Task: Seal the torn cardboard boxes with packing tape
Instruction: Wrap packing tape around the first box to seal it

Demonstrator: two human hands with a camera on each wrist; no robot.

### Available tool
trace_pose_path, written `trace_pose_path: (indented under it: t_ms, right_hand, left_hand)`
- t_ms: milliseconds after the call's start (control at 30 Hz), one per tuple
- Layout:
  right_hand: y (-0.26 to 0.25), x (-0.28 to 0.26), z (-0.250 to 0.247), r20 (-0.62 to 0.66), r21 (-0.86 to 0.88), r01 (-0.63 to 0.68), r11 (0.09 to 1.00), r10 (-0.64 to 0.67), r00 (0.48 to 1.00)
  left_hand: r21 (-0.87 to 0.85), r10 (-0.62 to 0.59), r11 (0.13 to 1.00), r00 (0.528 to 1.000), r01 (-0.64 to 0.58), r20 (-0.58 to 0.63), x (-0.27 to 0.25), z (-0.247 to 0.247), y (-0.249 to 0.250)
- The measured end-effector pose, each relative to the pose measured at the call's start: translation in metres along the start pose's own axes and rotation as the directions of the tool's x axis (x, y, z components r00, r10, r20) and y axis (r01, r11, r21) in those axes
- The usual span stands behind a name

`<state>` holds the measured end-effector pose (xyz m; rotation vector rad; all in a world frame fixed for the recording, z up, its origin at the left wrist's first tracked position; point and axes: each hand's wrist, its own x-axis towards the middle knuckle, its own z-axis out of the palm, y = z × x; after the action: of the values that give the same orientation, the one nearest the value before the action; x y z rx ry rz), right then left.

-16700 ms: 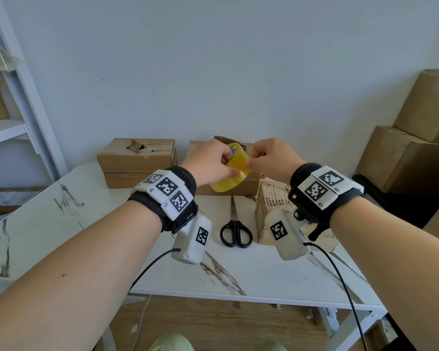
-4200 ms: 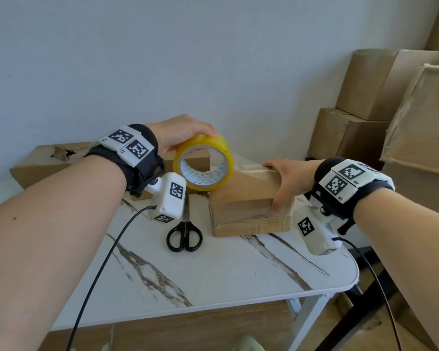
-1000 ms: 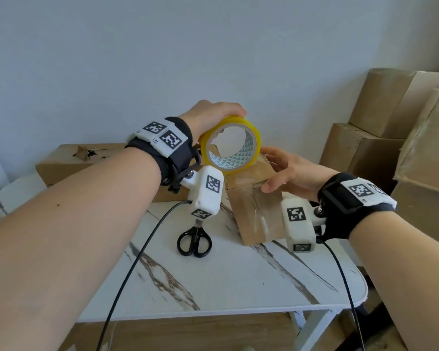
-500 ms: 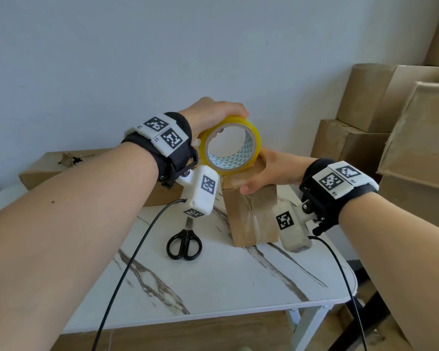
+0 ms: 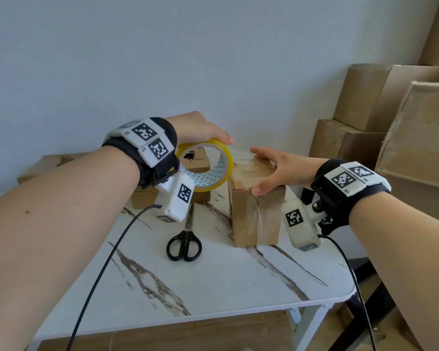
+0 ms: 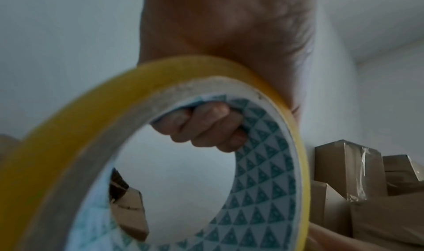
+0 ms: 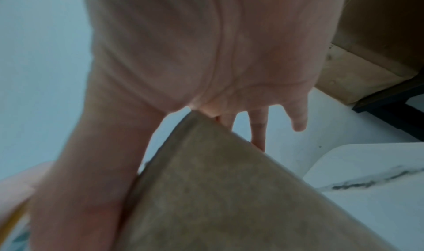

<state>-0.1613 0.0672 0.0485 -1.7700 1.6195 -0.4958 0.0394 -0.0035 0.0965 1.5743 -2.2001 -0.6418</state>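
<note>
Storage or packing room: stacked cardboard boxes (image 5: 380, 102) beside a marble-patterned folding table (image 5: 213, 287).

No words or brands can be read. The white wrist bands (image 5: 147, 141) carry square black-and-white code markers with tiny characters too small to make out; the tape roll (image 6: 263, 173) core shows only a triangle pattern.

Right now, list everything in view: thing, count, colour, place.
tape roll: one, yellow, held above the table left of the upright box
upright box: one, brown, standing on the table, clear tape down its front
torn boxes: two, brown, at the table's back by the wall
scissors: one, black, lying on the table
table: one, white marble
stacked boxes: several, brown, right
left hand: grips the roll
right hand: flat on the box top
</note>
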Motion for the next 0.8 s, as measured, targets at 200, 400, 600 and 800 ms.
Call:
trace_pose_path:
  t_ms: [200,400,600,800]
  right_hand:
    - [0.004,-0.003,-0.002,0.006,0.007,-0.002,1.000,0.002,1.000]
    - [0.007,-0.004,-0.003,0.006,0.034,-0.030,0.999,0.030,1.000]
    - [0.006,-0.006,-0.001,0.023,0.049,-0.047,0.998,0.046,0.999]
    - [0.001,0.007,0.016,-0.222,0.077,-0.086,0.993,0.102,0.970]
  left_hand:
    - [0.155,-0.047,0.987,0.995,0.033,0.089,0.004,0.012,-0.018]
    - [0.187,-0.067,0.981,0.992,0.047,0.103,0.005,0.032,-0.026]
    - [0.221,-0.037,0.975,0.996,0.017,0.086,0.001,0.052,-0.025]
    - [0.252,-0.045,0.968,0.991,0.011,0.128,0.004,0.055,-0.027]
